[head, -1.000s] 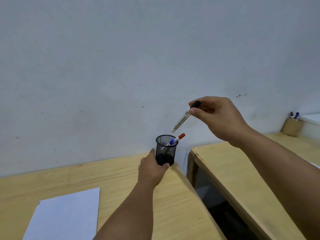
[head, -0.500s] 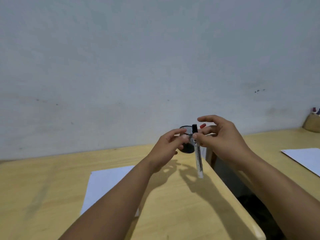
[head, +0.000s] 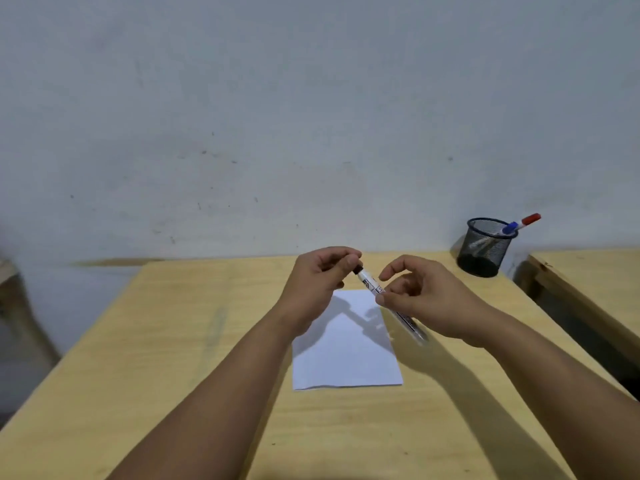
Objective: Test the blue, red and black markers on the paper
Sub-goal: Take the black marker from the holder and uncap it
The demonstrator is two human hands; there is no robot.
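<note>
Above the white paper (head: 346, 355) on the wooden desk (head: 173, 341), both my hands hold the black marker (head: 370, 283). My left hand (head: 322, 278) pinches its black cap end, and my right hand (head: 422, 299) grips the white barrel, whose rear end pokes out below the palm. The marker lies tilted, cap up and to the left. A black mesh pen cup (head: 485, 247) stands at the desk's back right corner with the blue marker (head: 509, 228) and the red marker (head: 530, 219) leaning out of it.
A grey wall rises right behind the desk. A second wooden desk (head: 595, 282) stands to the right across a dark gap. Part of another piece of furniture (head: 10, 289) shows at the far left edge.
My view has swung left and down, so the cup now sits far right. My left hand left the cup and took the marker's cap end; both hands moved over the paper.
</note>
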